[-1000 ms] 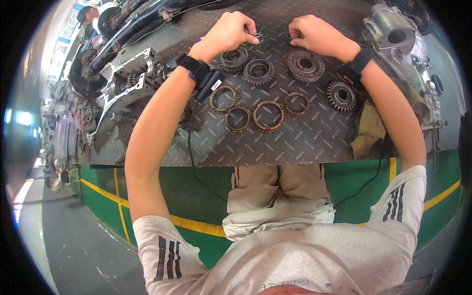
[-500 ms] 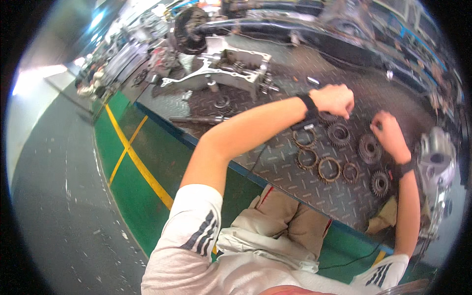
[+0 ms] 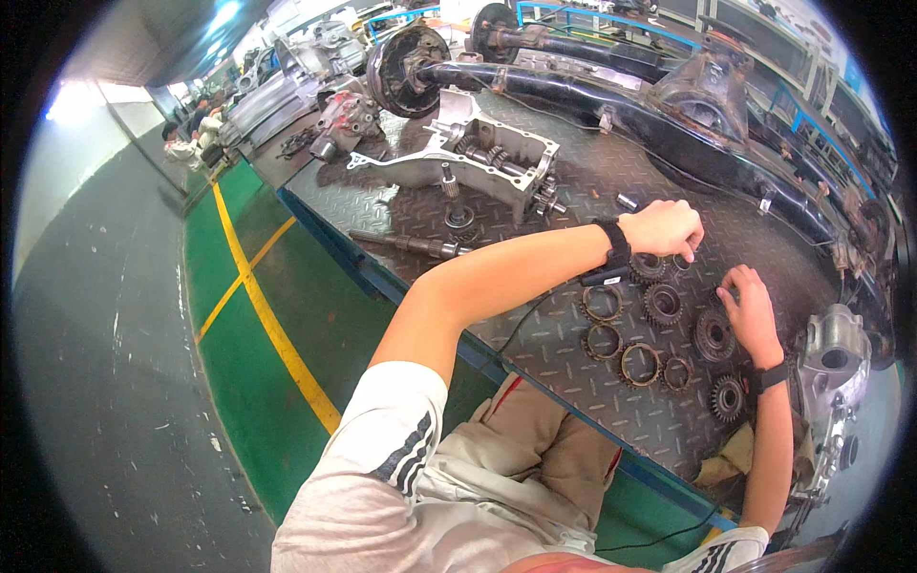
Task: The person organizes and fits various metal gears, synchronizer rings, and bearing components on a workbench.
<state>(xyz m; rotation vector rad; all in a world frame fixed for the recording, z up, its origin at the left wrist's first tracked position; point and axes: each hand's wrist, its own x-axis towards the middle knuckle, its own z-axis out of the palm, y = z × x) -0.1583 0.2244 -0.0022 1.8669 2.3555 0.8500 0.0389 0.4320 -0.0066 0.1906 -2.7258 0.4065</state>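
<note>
My left hand [image 3: 661,229] hangs bent at the wrist over the table, its fingers curled closed and pointing down. Just below its fingertips is a small dark ring [image 3: 682,262]; whether they grip it I cannot tell. Beside it lies a toothed gear [image 3: 648,267], with another gear [image 3: 663,305] nearer me. My right hand [image 3: 751,311] is half curled, thumb and fingers apart, with nothing visible in it. It is nearest a large gear [image 3: 714,334]. A smaller gear [image 3: 728,397] lies closer to me. Several thin brass-coloured rings, one a synchronizer ring [image 3: 640,364], lie to the left.
An opened gearbox housing [image 3: 497,162] stands at the far left, a splined shaft [image 3: 411,244] before it. Black axles [image 3: 611,107] run along the back. A metal casting [image 3: 833,349] and a tan cloth [image 3: 728,458] are at the right. A small cylinder [image 3: 627,201] lies beyond my left hand.
The view has tilted, so the scene sits lower in the picture. My left hand has shifted slightly away from the gears; my right thumb and fingers look a little farther apart.
</note>
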